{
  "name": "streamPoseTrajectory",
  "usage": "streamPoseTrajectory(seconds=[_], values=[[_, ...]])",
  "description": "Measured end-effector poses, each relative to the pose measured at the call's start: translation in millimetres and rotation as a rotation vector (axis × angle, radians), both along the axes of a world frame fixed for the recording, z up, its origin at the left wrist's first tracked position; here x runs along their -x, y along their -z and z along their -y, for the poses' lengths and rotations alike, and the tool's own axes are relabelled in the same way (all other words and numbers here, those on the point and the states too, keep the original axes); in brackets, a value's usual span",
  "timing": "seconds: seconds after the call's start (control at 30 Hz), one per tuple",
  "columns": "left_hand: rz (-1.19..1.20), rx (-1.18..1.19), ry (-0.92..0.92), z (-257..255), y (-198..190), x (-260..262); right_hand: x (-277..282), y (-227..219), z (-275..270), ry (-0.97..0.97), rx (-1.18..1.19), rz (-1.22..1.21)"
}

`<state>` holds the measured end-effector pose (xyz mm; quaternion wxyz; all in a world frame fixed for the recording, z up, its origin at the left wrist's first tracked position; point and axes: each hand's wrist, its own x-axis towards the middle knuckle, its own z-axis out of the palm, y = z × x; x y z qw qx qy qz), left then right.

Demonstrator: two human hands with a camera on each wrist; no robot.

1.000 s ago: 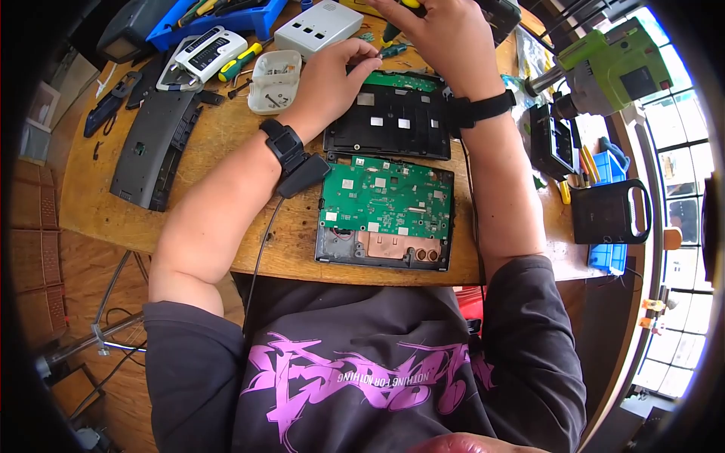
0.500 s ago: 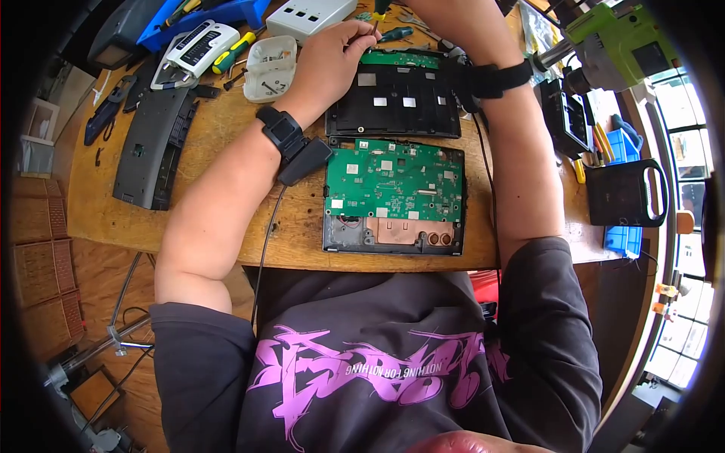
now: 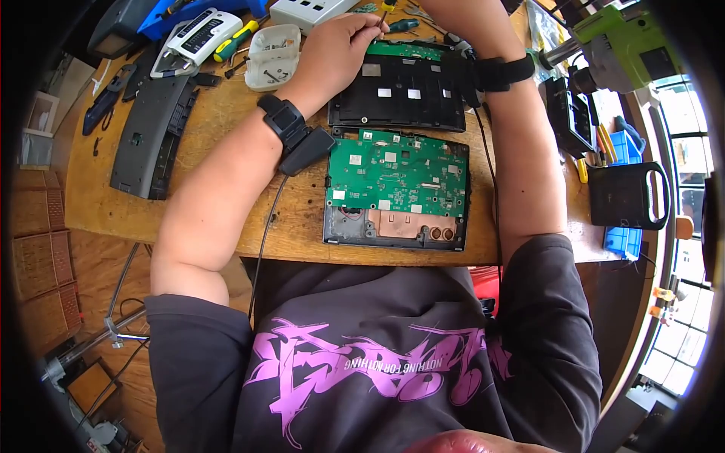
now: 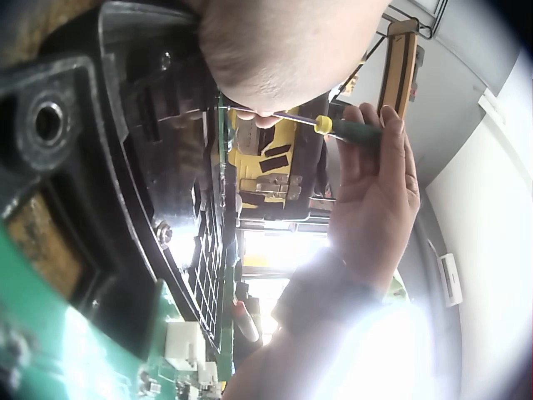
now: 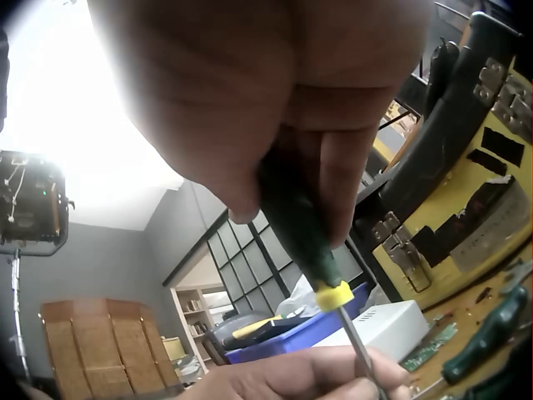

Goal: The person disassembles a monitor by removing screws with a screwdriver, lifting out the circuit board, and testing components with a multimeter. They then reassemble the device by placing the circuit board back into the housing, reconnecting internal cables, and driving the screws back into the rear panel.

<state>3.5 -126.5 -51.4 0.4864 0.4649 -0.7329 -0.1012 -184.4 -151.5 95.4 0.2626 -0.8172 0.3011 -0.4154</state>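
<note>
My right hand (image 5: 275,83) grips the dark green handle of a screwdriver (image 5: 296,221) with a yellow collar; in the head view most of this hand is cut off at the top. The thumb and finger of my left hand (image 3: 336,57) pinch the metal shaft low down, and the tip is hidden behind them. Both hands work at the far left edge of a black housing panel (image 3: 393,98), where a narrow green circuit board (image 3: 408,50) runs along its back. Nearer the body lies an opened device with a large green board (image 3: 400,177) and a copper plate (image 3: 411,223).
Left of the hands are a small white box of screws (image 3: 272,57), a long dark casing (image 3: 151,143) and a white cable tester (image 3: 198,38). A green drill (image 3: 619,53) and a black case (image 3: 627,195) stand at right. Another screwdriver (image 3: 402,26) lies behind the panel.
My right hand has risen toward the top of the head view, and the screwdriver's shaft has come to my left fingertips. The left hand has stayed by the panel's edge; the view has shifted slightly.
</note>
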Motion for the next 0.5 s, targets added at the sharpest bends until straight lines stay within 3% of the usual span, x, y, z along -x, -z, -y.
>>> streamPoseTrajectory(seconds=[0.17, 0.27, 0.3, 0.37, 0.5], values=[[-0.012, 0.004, 0.014, -2, -2, 2, -7, -2, -12, 0.130, 0.245, -0.101], [-0.143, -0.103, 0.060, 3, -2, -1, -6, 3, -6, 0.065, 0.431, -0.064], [-0.141, -0.107, 0.067, 3, -3, 0, -3, 2, -6, 0.072, 0.428, -0.064], [-0.127, -0.120, 0.054, -1, -10, 1, -1, -2, -5, -0.016, 0.169, -0.043], [-0.164, -0.161, -0.009, -14, -27, 9, -1, -4, -7, 0.000, 0.109, -0.048]])
